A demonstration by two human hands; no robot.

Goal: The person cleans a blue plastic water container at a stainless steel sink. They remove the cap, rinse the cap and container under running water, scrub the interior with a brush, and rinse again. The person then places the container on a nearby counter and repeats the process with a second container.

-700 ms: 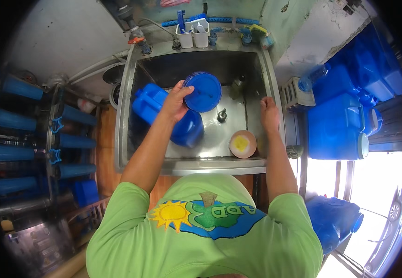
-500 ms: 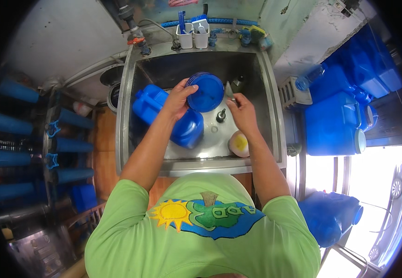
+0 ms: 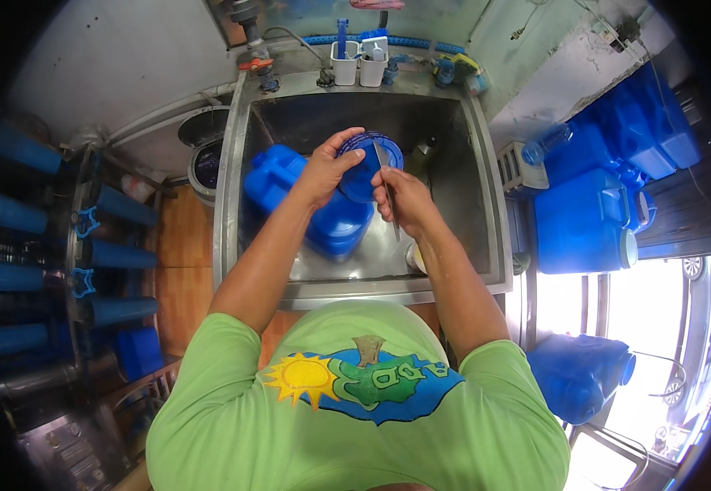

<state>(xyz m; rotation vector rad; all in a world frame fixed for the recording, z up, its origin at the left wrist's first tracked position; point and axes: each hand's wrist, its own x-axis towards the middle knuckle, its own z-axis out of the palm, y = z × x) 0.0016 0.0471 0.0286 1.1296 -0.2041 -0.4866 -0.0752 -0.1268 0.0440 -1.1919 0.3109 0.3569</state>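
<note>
My left hand (image 3: 322, 173) grips a round blue screw lid (image 3: 358, 182) by its rim, thumb on the inner face. My right hand (image 3: 409, 200) is closed round a thin metal knife (image 3: 382, 156); its blade lies over the lid's right part, and the other end sticks out below my fist. Whether the blade touches the lid is hard to tell. Beneath the lid, a blue plastic jug (image 3: 340, 227) with a moulded handle lies on its side in the steel sink (image 3: 314, 293). A pale round object (image 3: 416, 257) sits partly behind my right forearm.
A dark bottle (image 3: 426, 147) stands at the sink's far right. White holders (image 3: 345, 69) with brushes are on the back ledge, near taps (image 3: 444, 75). Several blue jugs (image 3: 578, 221) are stacked to the right. A lidded bin (image 3: 206, 164) stands left of the sink.
My right hand has moved left and nearer, bringing the knife across the lid. The lid has turned and now looks narrower. The whole view has shifted slightly.
</note>
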